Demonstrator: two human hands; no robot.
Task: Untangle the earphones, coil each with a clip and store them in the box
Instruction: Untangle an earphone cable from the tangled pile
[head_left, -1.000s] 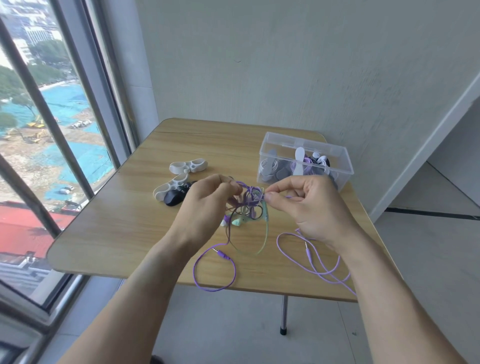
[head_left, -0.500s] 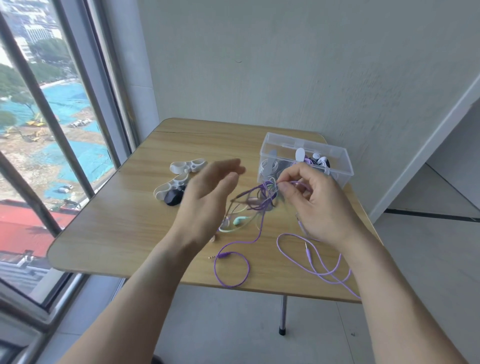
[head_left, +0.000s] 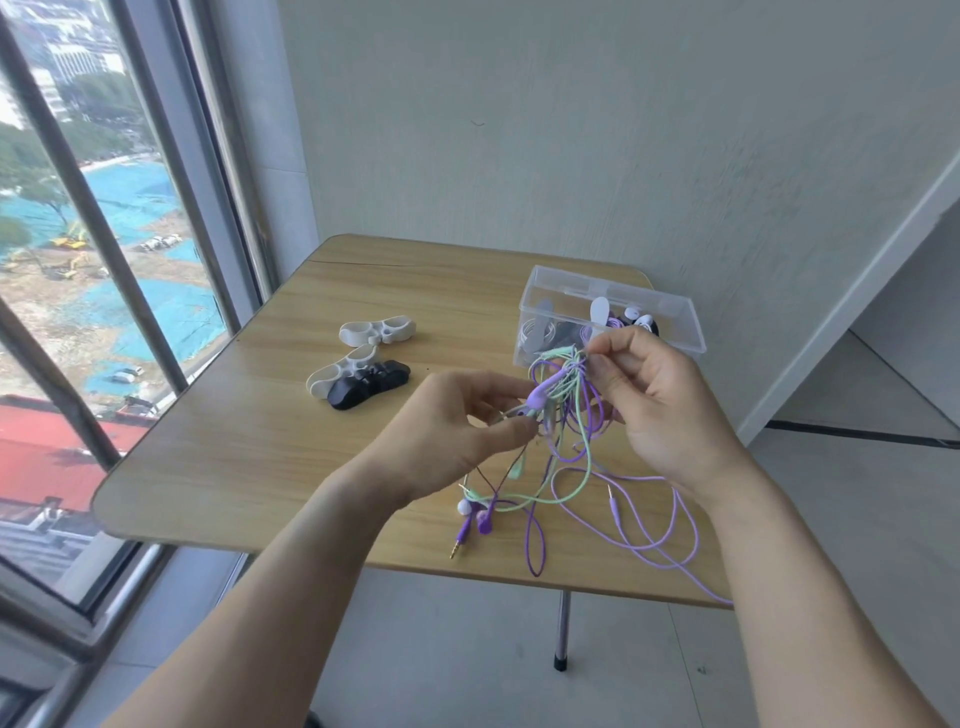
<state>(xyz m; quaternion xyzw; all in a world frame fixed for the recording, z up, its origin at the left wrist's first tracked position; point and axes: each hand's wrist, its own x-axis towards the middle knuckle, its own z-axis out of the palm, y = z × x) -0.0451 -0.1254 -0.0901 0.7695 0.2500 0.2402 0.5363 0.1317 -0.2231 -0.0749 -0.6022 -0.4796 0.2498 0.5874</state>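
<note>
A knot of purple, lilac and mint-green earphones (head_left: 563, 395) hangs in the air over the wooden table (head_left: 249, 447). My right hand (head_left: 660, 410) pinches the top of the knot. My left hand (head_left: 457, 431) pinches cords at its lower left side. Loose ends trail down onto the table: dark purple earbuds and a gold jack plug (head_left: 456, 548), and a long lilac loop (head_left: 649, 525). A clear plastic box (head_left: 670, 306) behind my right hand holds coiled white and black earphones. Two white clips (head_left: 376, 330) (head_left: 337, 371) and a black clip (head_left: 369, 384) lie left of the hands.
The table stands in a corner, with a barred window (head_left: 104, 291) on the left and a grey wall (head_left: 571, 130) behind. The lilac cord runs over the table's front edge at the right. A single metal leg (head_left: 562, 631) shows below.
My left hand, open half a second ago, has closed its fingers on the tangle again. Both hands have lifted the knot higher, and the loose ends have shifted on the table.
</note>
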